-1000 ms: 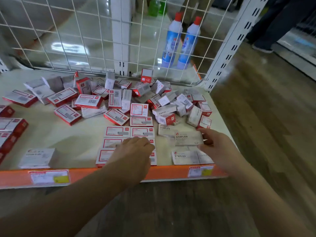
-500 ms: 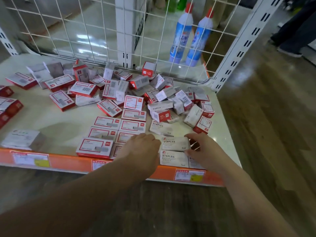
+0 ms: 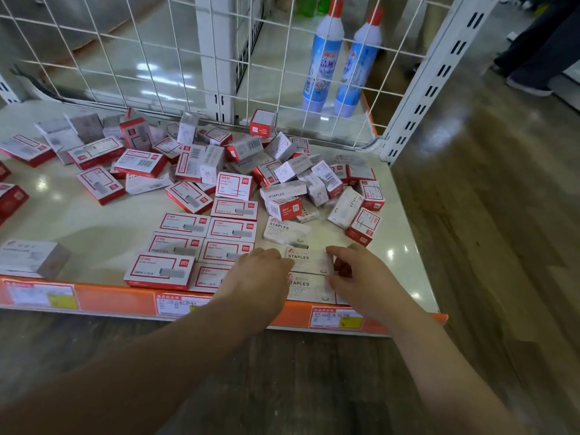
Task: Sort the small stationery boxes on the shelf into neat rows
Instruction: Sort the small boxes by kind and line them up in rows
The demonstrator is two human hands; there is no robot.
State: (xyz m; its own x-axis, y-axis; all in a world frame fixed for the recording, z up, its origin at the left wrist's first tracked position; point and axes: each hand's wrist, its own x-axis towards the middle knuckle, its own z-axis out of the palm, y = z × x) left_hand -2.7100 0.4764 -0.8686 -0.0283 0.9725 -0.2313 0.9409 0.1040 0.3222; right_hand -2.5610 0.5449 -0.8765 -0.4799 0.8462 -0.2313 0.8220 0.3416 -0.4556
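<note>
A cream shelf (image 3: 94,243) with an orange front strip carries many small staple boxes. Red-and-white boxes (image 3: 230,229) lie flat in two neat columns near the front, with a loose heap (image 3: 282,171) behind them. Two white boxes marked STAPLES lie one behind the other at the front right; my hands bracket the rear one (image 3: 309,260). My left hand (image 3: 260,274) touches its left end with curled fingers and covers part of a red box. My right hand (image 3: 357,271) pinches its right end. The front white box (image 3: 306,287) lies between my wrists.
A white wire grid (image 3: 157,58) backs the shelf, with two blue spray bottles (image 3: 340,61) behind it. A slotted white upright (image 3: 420,98) stands at the right corner. A larger white box (image 3: 31,257) sits at the front left. A person's legs (image 3: 539,51) are at far right.
My left hand has slid right off the red-and-white rows to the left end of the white STAPLES box. My right hand stays at that box's right end. The camera has moved closer.
</note>
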